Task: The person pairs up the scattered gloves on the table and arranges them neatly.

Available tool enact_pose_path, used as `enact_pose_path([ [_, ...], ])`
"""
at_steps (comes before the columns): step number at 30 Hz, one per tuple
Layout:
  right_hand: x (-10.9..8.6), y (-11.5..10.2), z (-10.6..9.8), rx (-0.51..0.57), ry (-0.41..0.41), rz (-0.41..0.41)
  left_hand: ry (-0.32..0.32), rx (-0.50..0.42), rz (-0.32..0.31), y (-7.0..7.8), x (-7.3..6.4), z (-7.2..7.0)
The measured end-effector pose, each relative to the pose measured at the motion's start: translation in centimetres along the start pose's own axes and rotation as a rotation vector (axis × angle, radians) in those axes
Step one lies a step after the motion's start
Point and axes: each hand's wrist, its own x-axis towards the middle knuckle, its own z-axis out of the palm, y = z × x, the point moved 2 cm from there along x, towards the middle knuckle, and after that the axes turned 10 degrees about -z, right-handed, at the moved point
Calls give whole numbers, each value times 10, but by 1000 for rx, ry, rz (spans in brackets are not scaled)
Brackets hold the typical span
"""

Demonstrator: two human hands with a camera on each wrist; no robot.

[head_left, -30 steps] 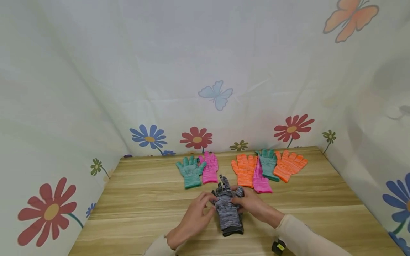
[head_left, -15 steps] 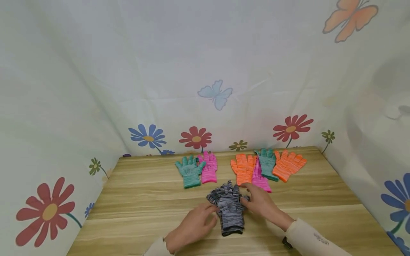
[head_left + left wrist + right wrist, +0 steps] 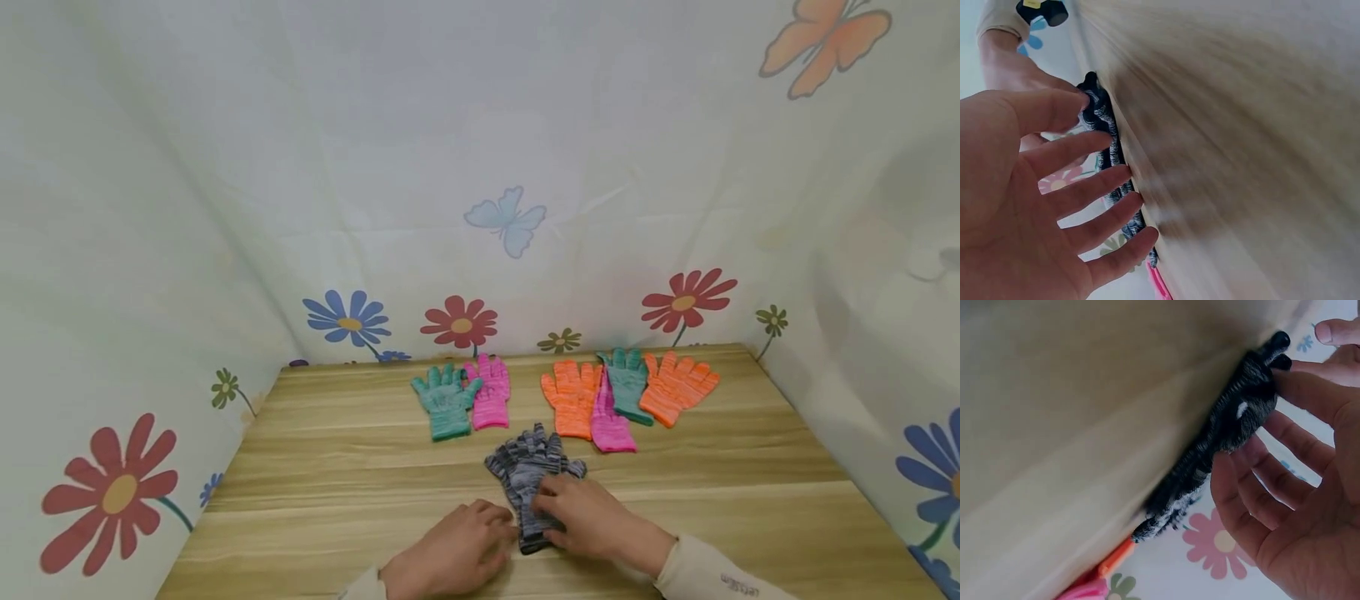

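Observation:
A pair of grey-and-black knit gloves [image 3: 528,475] lies stacked at the middle of the table, fingers toward the back wall and cuffs toward the person. My right hand [image 3: 588,517] is over the lower right part of the stack. In the right wrist view its thumb and fingers pinch the top grey glove [image 3: 1241,412], whose cloth bulges between them. To the left of the cuffs is my left hand [image 3: 457,546], its fingers loosely spread. The left wrist view shows those fingertips [image 3: 1141,200] right at the side edge of the gloves [image 3: 1110,144].
Toward the back left, a green glove [image 3: 447,404] overlaps a pink glove [image 3: 491,396]. At the back right lie an orange glove [image 3: 573,400], a pink glove [image 3: 611,425], a green glove [image 3: 628,383] and another orange glove [image 3: 678,387]. Flower-printed cloth walls [image 3: 420,250] border the wooden table [image 3: 322,467].
The grey gloves have been laid flatter, their fingers spread out. My right hand has moved from their finger end down toward the cuffs. My left hand has drawn back toward the cuffs.

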Motion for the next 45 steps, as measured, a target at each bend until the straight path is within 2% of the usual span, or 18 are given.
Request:
enact_pose_path([
  [4, -1, -1, 6, -35, 16, -21, -30, 22, 14, 0, -1, 2],
  [12, -2, -4, -1, -4, 72, -58, -11, 44, 35, 0, -2, 2],
  [17, -4, -8, -3, 3, 105, -140, 9, 63, 38, 0, -2, 3],
  [21, -6, -6, 0, 16, 91, -181, 10, 59, 37, -1, -2, 2],
  [25, -6, 6, -5, 85, 71, -92, 51, 41, 52, -1, -2, 2],
  [28, -4, 23, -15, 122, 89, 37, 133, 10, 47, -1, -2, -1],
  [31, -4, 43, -21, 150, 91, 185, 187, -34, 19, 2, 0, -6],
  [33, -5, 56, -20, 181, 69, 282, 176, -38, 23, 6, 3, -8],
  [35, -6, 65, -16, 222, 36, 345, 143, -39, 52, 11, 6, -9],
  [37, -7, 70, -12, 261, 14, 368, 110, -28, 101, 16, 9, -9],
  [40, -6, 74, -7, 308, -5, 348, 80, -4, 158, 22, 13, -8],
  [45, -4, 76, -4, 375, 31, 284, 57, 35, 184, 25, 13, -3],
])
